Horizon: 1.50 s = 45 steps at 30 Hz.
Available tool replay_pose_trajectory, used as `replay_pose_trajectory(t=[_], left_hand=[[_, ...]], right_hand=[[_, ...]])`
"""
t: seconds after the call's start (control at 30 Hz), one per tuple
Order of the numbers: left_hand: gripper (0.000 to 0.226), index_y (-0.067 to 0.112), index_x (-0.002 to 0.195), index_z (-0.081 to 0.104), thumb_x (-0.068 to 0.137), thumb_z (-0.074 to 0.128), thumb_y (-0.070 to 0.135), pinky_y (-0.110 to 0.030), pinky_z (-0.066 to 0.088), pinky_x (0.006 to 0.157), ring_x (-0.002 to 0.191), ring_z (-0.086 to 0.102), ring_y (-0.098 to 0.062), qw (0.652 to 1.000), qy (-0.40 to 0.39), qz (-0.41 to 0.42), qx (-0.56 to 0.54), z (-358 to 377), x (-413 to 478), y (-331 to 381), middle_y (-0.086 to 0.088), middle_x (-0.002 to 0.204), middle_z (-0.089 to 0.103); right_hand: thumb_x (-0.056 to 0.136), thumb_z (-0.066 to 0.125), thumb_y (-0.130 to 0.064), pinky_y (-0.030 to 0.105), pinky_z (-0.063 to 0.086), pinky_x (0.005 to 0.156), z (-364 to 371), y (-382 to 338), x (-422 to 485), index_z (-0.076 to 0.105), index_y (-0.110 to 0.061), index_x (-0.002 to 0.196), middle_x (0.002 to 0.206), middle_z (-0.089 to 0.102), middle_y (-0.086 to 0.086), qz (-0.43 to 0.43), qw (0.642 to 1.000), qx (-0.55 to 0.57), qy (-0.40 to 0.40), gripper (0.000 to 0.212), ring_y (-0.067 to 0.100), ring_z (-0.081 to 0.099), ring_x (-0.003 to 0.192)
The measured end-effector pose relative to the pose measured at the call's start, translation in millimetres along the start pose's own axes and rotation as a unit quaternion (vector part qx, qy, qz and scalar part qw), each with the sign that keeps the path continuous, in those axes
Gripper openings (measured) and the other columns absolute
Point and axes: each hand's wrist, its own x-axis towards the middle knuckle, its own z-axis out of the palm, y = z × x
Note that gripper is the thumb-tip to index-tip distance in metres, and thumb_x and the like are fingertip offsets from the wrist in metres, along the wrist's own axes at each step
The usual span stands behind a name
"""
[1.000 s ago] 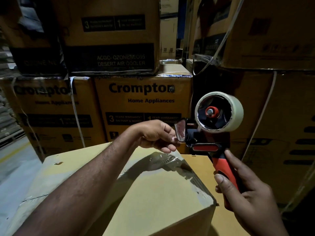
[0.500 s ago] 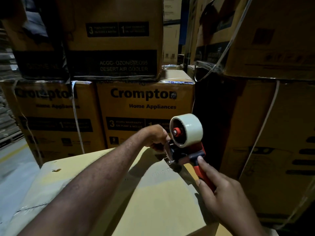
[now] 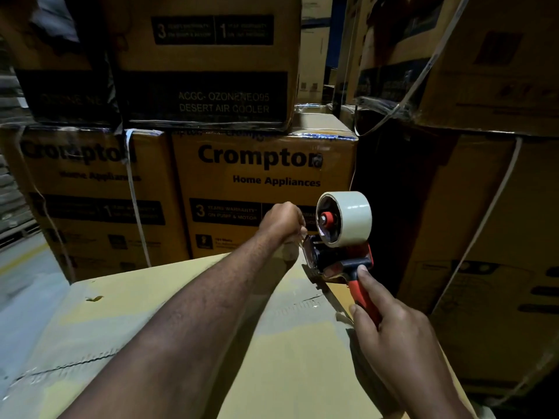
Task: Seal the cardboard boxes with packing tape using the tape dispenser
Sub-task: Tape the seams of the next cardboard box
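At the far edge of the cardboard box (image 3: 211, 343), your tape dispenser (image 3: 338, 261) sits nose-down.
Your right hand (image 3: 393, 334) has its fingers wrapped round the red handle, and the off-white tape roll (image 3: 351, 219) stands above the black frame. Your left hand (image 3: 284, 225) is curled at the dispenser's mouth with its fingers hidden, so I cannot tell whether they pinch tape. Printed cartons (image 3: 260, 176) stack behind, grey floor (image 3: 18, 291) shows left, and the right side is dark.
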Motion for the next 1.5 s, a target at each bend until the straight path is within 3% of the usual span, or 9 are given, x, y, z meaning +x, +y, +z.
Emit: replay_pose_trajectory(t=[0.27,0.4,0.67,0.8,0.93,1.07,1.2,1.37,1.5], left_hand=[[0.006,0.018,0.083,0.074,0.087,0.078,0.015,-0.037,0.064,0.073,0.076,0.072,-0.008,1.0,-0.002,-0.015,-0.015,5,20,-14,0.003,0.079,0.073],[0.011,0.019,0.079,0.073,0.086,0.079,0.013,-0.036,0.064,0.071,0.074,0.072,-0.009,0.999,-0.007,-0.027,-0.022,10,26,-19,0.002,0.078,0.073],[0.006,0.013,0.085,0.075,0.085,0.08,0.015,-0.028,0.06,0.064,0.073,0.072,-0.009,0.997,-0.026,-0.054,-0.049,11,29,-36,0.0,0.08,0.074],[0.003,0.014,0.089,0.075,0.09,0.075,0.017,-0.024,0.054,0.067,0.083,0.066,-0.009,0.996,-0.065,-0.052,-0.033,22,27,-44,-0.001,0.093,0.073],[0.025,0.004,0.117,0.069,0.097,0.065,0.018,-0.019,0.047,0.061,0.071,0.053,-0.008,0.986,-0.133,-0.095,-0.031,19,27,-46,-0.013,0.117,0.069],[0.035,0.016,0.103,0.059,0.084,0.079,0.038,-0.033,0.052,0.079,0.09,0.056,-0.014,0.986,-0.112,-0.12,0.023,16,24,-47,0.003,0.097,0.058],[0.02,0.02,0.091,0.066,0.092,0.07,0.04,-0.031,0.055,0.067,0.077,0.063,-0.011,0.996,0.007,-0.015,0.09,20,9,-21,0.003,0.085,0.067],[0.028,0.02,0.098,0.076,0.098,0.059,0.042,-0.033,0.057,0.071,0.081,0.066,-0.015,0.993,-0.086,-0.015,0.076,24,-7,-22,0.001,0.09,0.071],[0.035,0.028,0.102,0.077,0.1,0.05,0.05,-0.028,0.043,0.058,0.08,0.063,-0.013,0.993,-0.076,-0.022,0.082,30,-12,-32,0.007,0.088,0.07]], right_hand=[[0.095,0.056,-0.041,0.024,0.052,0.083,8,-4,10,0.013,-0.047,0.152,0.126,0.063,-0.009,0.005,1.0,-0.014,-0.005,0.071,0.008,0.061,0.096],[0.096,0.055,-0.042,0.019,0.047,0.075,8,-4,15,0.013,-0.047,0.152,0.124,0.064,-0.01,0.008,1.0,-0.01,-0.011,0.07,0.007,0.058,0.091],[0.097,0.052,-0.045,0.025,0.052,0.095,8,-7,18,0.008,-0.049,0.151,0.137,0.056,-0.013,-0.003,0.999,-0.02,-0.027,0.07,0.008,0.059,0.111],[0.097,0.051,-0.045,0.027,0.054,0.088,8,-6,18,0.007,-0.05,0.151,0.131,0.06,-0.012,0.003,0.999,-0.03,-0.031,0.07,0.008,0.062,0.098],[0.097,0.051,-0.044,0.026,0.054,0.089,6,-3,17,0.006,-0.049,0.151,0.128,0.061,-0.011,0.012,0.999,-0.024,-0.035,0.07,0.007,0.061,0.1],[0.098,0.05,-0.044,0.026,0.053,0.088,2,-2,17,0.007,-0.048,0.152,0.124,0.062,-0.01,0.028,0.998,-0.022,-0.053,0.069,0.009,0.06,0.096],[0.098,0.052,-0.04,0.024,0.053,0.078,5,2,23,0.016,-0.046,0.152,0.118,0.066,-0.006,0.044,0.998,-0.01,-0.054,0.066,0.011,0.06,0.089],[0.097,0.052,-0.037,0.022,0.05,0.058,7,7,27,0.025,-0.046,0.151,0.112,0.067,0.0,0.052,0.997,0.017,-0.06,0.061,0.01,0.061,0.077],[0.097,0.055,-0.037,0.029,0.057,0.065,-1,10,35,0.028,-0.047,0.149,0.122,0.06,0.001,0.065,0.995,0.039,-0.07,0.06,0.013,0.062,0.082]])
